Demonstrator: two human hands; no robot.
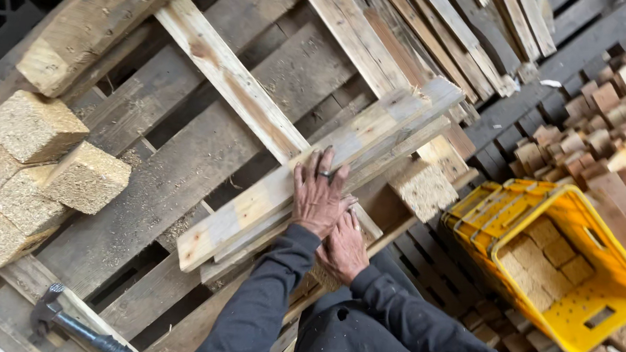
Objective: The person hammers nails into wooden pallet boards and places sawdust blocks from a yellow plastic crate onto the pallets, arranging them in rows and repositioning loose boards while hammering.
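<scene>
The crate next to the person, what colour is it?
The crate is bright yellow, seen in the head view.

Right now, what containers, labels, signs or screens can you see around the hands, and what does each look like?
No labels, signs or screens in view.
Yellow plastic crate: lower right, tipped on its side, rectangular, slotted walls, holding pressed-wood blocks.
Loose pressed-wood blocks: far left, pale tan cubes in a pile.
Both hands, left hand above right hand, press flat on the stacked planks at centre, away from the crate.
</scene>
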